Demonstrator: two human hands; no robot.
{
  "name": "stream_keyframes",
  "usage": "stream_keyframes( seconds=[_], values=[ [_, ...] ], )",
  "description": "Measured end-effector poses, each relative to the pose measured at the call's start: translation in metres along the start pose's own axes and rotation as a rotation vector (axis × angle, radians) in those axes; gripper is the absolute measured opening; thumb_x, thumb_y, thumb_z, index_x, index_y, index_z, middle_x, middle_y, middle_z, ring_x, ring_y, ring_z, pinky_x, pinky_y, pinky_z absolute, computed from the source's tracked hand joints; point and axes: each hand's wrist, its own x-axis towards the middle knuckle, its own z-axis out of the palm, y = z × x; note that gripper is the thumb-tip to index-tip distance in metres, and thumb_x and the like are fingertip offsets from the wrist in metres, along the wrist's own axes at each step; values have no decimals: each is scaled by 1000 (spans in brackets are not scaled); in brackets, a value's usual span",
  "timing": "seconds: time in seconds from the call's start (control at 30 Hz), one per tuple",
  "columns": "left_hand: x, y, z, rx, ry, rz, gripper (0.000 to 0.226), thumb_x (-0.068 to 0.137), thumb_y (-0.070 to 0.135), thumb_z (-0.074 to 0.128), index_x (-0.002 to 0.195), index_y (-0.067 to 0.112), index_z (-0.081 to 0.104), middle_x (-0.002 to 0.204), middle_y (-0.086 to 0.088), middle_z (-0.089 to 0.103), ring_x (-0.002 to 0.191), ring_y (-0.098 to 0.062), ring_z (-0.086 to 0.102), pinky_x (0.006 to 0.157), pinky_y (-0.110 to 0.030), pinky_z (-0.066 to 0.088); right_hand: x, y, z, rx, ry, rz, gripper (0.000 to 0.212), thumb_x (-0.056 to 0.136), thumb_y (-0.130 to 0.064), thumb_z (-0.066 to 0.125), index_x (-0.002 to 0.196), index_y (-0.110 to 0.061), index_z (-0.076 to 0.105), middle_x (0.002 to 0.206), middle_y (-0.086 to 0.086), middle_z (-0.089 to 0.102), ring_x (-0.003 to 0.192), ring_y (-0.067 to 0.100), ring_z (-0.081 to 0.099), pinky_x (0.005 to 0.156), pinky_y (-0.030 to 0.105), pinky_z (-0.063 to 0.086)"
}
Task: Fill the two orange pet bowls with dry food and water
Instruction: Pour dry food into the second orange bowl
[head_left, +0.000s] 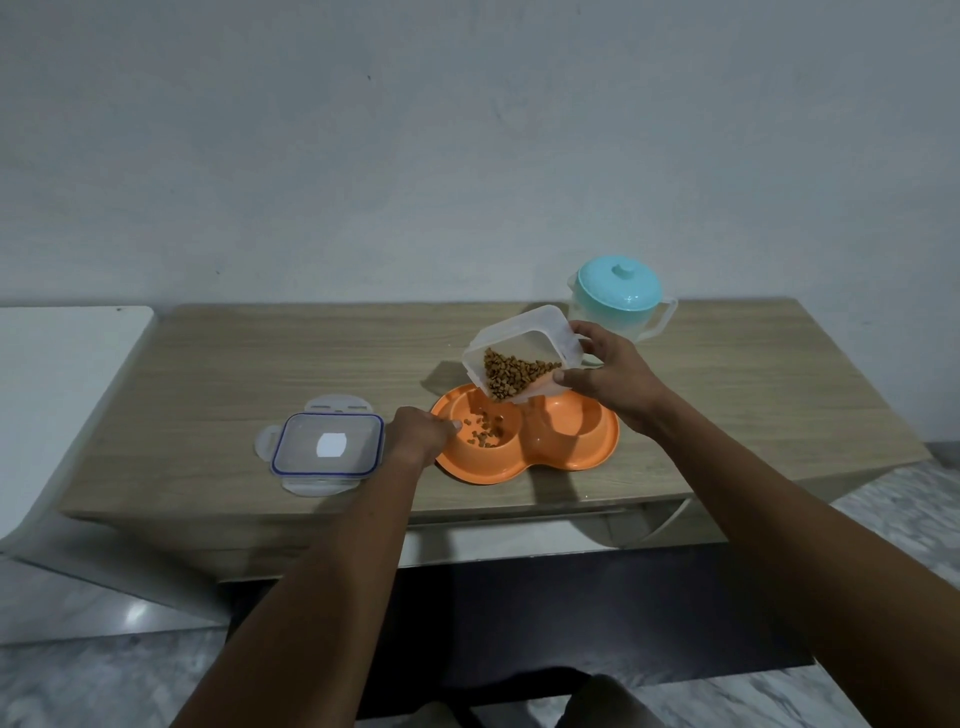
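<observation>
An orange double pet bowl (566, 457) lies on the wooden table (311, 358). My right hand (608, 379) grips a clear plastic container (524, 338), tilted over the left bowl. Brown dry food (514, 374) slides to its lower corner and some kibble (485, 428) lies in the left bowl. The right bowl (571, 423) looks empty. My left hand (421, 431) holds the bowl's left rim, fingers curled on its edge. A clear jug with a turquoise lid (618, 288) stands behind the container.
The container's clear lid with a blue seal (327, 441) lies flat on the table left of the bowl. A white surface (57, 374) adjoins the table on the left. A grey wall rises behind; tiled floor lies below.
</observation>
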Motion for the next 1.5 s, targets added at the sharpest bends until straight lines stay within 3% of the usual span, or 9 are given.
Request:
stream_keyframes(
  seconds=[0.23, 0.77, 0.93, 1.13, 1.33, 1.5],
  values=[
    [-1, 0, -1, 6, -4, 16, 26, 84, 26, 74, 98, 5, 71, 96, -17, 72, 93, -31, 68, 89, -46, 57, 2, 2, 0, 14, 1, 9, 61, 83, 3, 77, 134, -22, 56, 120, -2, 60, 128, 31, 55, 101, 54, 54],
    [-4, 2, -1, -13, -1, -21, 21, 81, 27, 76, 90, 9, 71, 95, -15, 73, 91, -30, 69, 88, -46, 58, 1, 5, 0, 39, -1, 21, 61, 82, 4, 77, 136, -19, 57, 127, 7, 61, 126, 31, 56, 100, 54, 55],
    [-8, 3, -2, -29, 0, -35, 27, 80, 27, 78, 96, 6, 72, 96, -15, 73, 90, -29, 69, 87, -47, 58, 0, 3, 0, 52, -10, 37, 61, 83, 4, 76, 137, -17, 55, 122, 4, 62, 122, 28, 59, 91, 42, 60],
    [-8, 4, -2, -5, 2, -33, 29, 80, 27, 77, 99, 6, 72, 96, -15, 73, 90, -29, 69, 87, -45, 58, 4, 13, 3, 333, -9, 190, 62, 87, 8, 70, 144, -8, 50, 132, 23, 62, 114, 37, 69, 94, 49, 59],
    [-5, 6, -2, 7, -5, -43, 28, 78, 25, 78, 96, 4, 72, 94, -17, 74, 90, -31, 71, 86, -46, 59, 18, 17, 12, 562, 60, 344, 42, 96, 3, 59, 138, 1, 54, 133, 23, 63, 104, 32, 71, 76, 34, 64],
    [1, 8, -2, 34, -18, -55, 30, 77, 24, 79, 97, 3, 71, 94, -17, 73, 88, -31, 71, 85, -48, 59, 51, 19, 30, 567, 172, 408, 50, 94, -6, 66, 140, -4, 46, 143, 21, 51, 110, 40, 69, 79, 42, 64]
  ],
)
